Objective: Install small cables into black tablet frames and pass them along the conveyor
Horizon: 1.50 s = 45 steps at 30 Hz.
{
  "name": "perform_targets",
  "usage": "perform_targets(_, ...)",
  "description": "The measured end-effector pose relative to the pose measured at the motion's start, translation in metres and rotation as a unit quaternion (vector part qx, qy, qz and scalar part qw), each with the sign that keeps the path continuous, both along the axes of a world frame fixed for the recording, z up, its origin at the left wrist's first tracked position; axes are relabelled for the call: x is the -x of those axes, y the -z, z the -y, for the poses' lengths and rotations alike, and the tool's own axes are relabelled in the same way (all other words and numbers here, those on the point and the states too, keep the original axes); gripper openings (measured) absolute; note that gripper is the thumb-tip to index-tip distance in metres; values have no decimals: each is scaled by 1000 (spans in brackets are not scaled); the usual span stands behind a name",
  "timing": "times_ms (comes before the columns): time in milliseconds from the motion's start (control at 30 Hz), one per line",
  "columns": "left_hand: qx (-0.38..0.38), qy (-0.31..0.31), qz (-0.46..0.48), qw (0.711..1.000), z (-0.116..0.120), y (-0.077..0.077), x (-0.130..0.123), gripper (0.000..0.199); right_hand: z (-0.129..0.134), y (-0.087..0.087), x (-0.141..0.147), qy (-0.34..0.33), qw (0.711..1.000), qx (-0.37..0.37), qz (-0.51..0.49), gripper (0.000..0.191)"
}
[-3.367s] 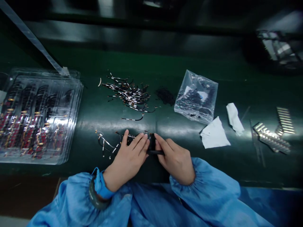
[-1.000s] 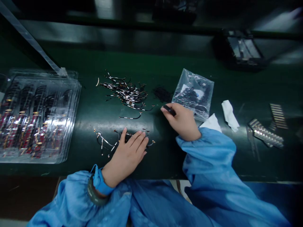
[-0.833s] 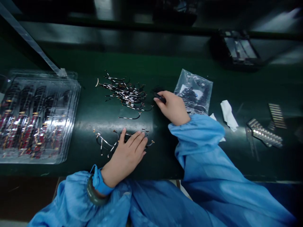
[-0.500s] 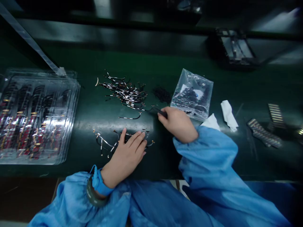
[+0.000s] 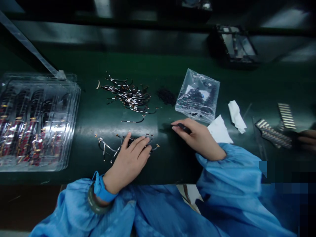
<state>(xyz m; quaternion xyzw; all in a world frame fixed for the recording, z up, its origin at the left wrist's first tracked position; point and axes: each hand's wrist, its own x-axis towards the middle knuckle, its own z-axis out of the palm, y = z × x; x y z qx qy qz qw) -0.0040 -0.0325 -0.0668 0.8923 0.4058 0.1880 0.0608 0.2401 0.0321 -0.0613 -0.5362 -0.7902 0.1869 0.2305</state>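
My left hand (image 5: pixel 129 158) lies palm down on the bench, fingers spread over several short black cables (image 5: pixel 106 144) with metal ends. Parts of those cables are hidden beneath the palm. In my right hand (image 5: pixel 197 133), thumb and fingers close round black tweezers (image 5: pixel 184 127), whose tips point left above the bench. A heap of similar cables (image 5: pixel 130 95) with white bands lies farther back. One single cable (image 5: pixel 133 121) rests between the heap and my left hand.
Stacked clear plastic trays (image 5: pixel 70 131) with cables stand at left. Behind my right hand are a clear bag (image 5: pixel 197 95) of small black parts and a pile of black bits (image 5: pixel 166 96). White paper (image 5: pixel 221 130) and metallic strips (image 5: pixel 274 133) lie right. Another person's hand (image 5: pixel 308 140) shows at the right edge.
My right hand has drawn back to the right and slightly down with the tweezers, away from the cable heap. My left hand stays in place. Another person's hand has appeared at the right edge.
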Motion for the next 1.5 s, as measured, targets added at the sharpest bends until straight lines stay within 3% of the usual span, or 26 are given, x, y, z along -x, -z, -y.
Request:
perform_targets(100, 2, 9, 9, 1000, 0, -1, 0, 21, -1, 5, -3, -71, 997, 12, -3, 19)
perform_targets(433, 54, 126, -14, 990, 2, -1, 0, 29, -5, 10, -2, -55, 997, -5, 49, 14)
perform_targets(633, 57, 124, -22, 990, 4, 2, -1, 31, 33, 6, 21, -34, 998, 22, 57, 10)
perform_targets(800, 49, 123, -25, 991, 4, 2, -2, 31, 65, 9, 46, 13, 1000, -20, 9, 11)
perform_targets(1033, 43, 120, -26, 992, 5, 2, -1, 29, 66, 10, 53, 31, 998, -38, 36, 16)
perform_targets(1300, 50, 120, -24, 991, 5, 6, -1, 24, 80, 11, 50, -31, 987, -114, 105, 29)
perform_targets(1500, 52, 126, -16, 991, 3, 5, 2, 24, 87, 6, 52, -64, 979, -116, 157, 35)
